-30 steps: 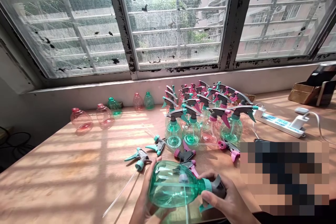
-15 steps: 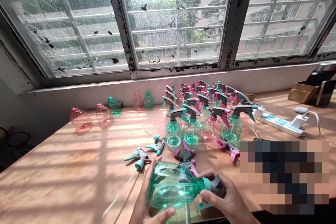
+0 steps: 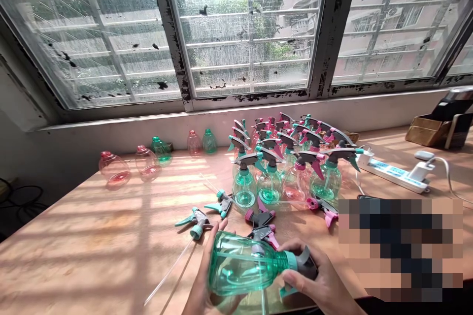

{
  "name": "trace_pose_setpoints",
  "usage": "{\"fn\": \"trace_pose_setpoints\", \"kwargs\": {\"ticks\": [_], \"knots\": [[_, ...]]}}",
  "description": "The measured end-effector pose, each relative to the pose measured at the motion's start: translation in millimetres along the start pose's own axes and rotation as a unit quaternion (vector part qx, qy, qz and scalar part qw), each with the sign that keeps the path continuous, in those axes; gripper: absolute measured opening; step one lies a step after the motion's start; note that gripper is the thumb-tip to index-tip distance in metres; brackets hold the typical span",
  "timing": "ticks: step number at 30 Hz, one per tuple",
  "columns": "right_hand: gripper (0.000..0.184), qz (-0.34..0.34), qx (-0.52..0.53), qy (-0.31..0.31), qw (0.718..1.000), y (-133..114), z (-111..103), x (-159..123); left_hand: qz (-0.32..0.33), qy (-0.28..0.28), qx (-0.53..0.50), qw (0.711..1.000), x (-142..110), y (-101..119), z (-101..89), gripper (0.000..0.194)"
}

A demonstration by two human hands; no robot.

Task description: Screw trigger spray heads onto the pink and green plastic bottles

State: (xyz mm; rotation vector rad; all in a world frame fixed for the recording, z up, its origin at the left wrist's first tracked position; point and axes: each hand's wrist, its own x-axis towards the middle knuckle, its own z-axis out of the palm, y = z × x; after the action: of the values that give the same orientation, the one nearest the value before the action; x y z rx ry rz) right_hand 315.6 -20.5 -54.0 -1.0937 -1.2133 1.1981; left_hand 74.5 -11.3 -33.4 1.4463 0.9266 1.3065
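Observation:
A translucent green spray bottle (image 3: 244, 268) lies sideways between my hands, low in the middle of the view. My left hand (image 3: 201, 280) cups it around the base end, its thumb mostly hidden behind and under the bottle. Around the teal collar at the neck, my right hand (image 3: 318, 280) is closed, with thumb in front. The grey spray head (image 3: 307, 263) points right, partly covered by those fingers; a straw shows inside the bottle. Just beyond lie loose teal-and-grey trigger heads (image 3: 197, 221) with straws, and pink-and-grey trigger heads (image 3: 260, 217), some partly behind the bottle.
Several spray bottles with heads fitted (image 3: 271, 182) stand grouped near the wall. Headless red bottles (image 3: 115, 170) and green bottles (image 3: 209, 141) are at the back left. A white power strip (image 3: 393, 174) and a cardboard box (image 3: 424, 130) are at right. A blurred patch hides the front right.
My left thumb has left the bottle's front and slipped out of view beneath it. The bottle's base end has turned and shifted slightly. My right hand keeps its hold on the collar.

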Motion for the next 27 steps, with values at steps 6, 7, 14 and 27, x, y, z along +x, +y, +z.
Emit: {"fn": "trace_pose_setpoints", "kwargs": {"ticks": [6,7,14,27], "knots": [[0.047,-0.004,-0.021,0.000,1.000,1,-1,0,0.006,-0.036,-0.046,0.998,-1,4,-2.1,0.104],[0.047,-0.005,-0.020,-0.004,1.000,1,-1,0,0.001,-0.037,-0.044,0.998,-1,5,-2.1,0.100],[0.048,0.003,0.023,0.002,1.000,4,0,2,-0.025,0.009,0.018,0.999,-2,-1,-1.4,0.095],[0.044,0.008,0.030,-0.014,0.999,4,-1,2,0.012,-0.012,0.006,1.000,1,-17,-7.5,0.104]]}}
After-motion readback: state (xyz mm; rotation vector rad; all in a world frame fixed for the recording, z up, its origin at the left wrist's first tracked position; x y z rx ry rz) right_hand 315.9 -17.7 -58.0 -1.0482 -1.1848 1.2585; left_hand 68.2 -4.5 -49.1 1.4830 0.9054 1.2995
